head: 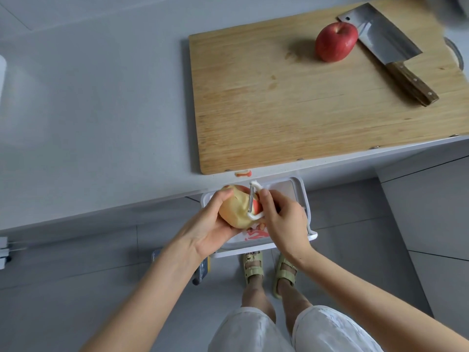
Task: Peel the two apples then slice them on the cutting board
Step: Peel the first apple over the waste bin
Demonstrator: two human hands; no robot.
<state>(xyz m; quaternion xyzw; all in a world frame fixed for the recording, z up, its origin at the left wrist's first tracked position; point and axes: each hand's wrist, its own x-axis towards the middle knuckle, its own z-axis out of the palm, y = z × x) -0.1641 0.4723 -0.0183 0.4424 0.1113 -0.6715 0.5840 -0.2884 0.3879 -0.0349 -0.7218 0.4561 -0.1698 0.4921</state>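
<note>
Left hand (208,227) cups mostly peeled apple (233,214) over bin (303,189); right hand (284,222) pinches peeler (251,201). Risk: bare flesh likely slick, so apple may slip and blade nick the holding hand.

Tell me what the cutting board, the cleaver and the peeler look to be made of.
Cutting board: pale wood or bamboo, matte, streaky grain. Cleaver: shiny grey blade, likely steel; dark wooden handle with pale rivets. Peeler: white frame, probably plastic; thin metal-looking blade.

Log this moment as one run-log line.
step: peeling | left hand: holds mostly peeled apple | right hand: holds peeler against it | red apple: unpeeled, on cutting board, beside cleaver | peels: in bin
</note>
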